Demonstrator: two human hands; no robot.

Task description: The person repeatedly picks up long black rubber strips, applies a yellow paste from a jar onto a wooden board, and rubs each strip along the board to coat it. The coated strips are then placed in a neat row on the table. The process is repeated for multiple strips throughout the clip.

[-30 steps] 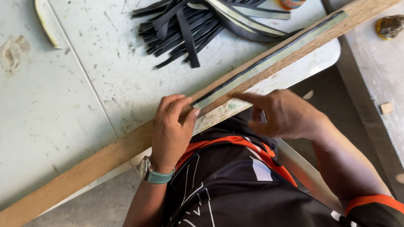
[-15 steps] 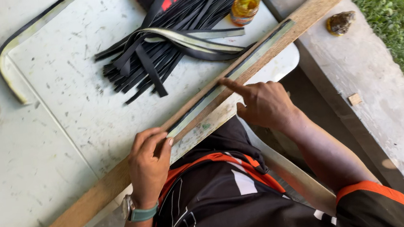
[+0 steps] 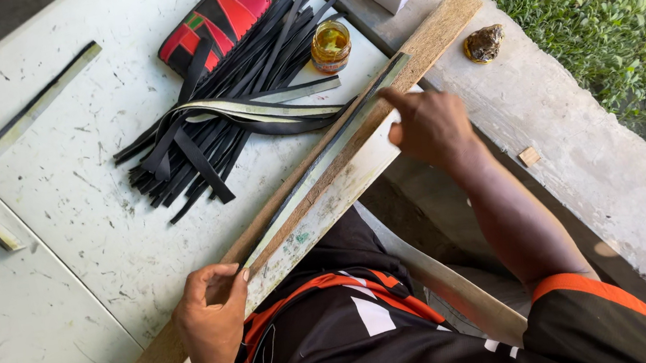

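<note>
strip on plank, pressed flat

head view: left hand (image 3: 211, 321) pinches the near end of the grey strip (image 3: 321, 166) lying along the wooden plank (image 3: 435, 33) at the table (image 3: 60, 193) edge. right hand (image 3: 427, 121) grasps nothing, index finger pressing the strip's far end. black strips (image 3: 205, 122), jar (image 3: 330, 46) beside.

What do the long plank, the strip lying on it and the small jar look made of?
Plank: raw wood, rough fibrous end, unfinished.
Strip under both hands: probably rubber, dark edge, pale dull face, lies flat.
Jar: clear glass, likely; glossy, amber contents show through.
</note>
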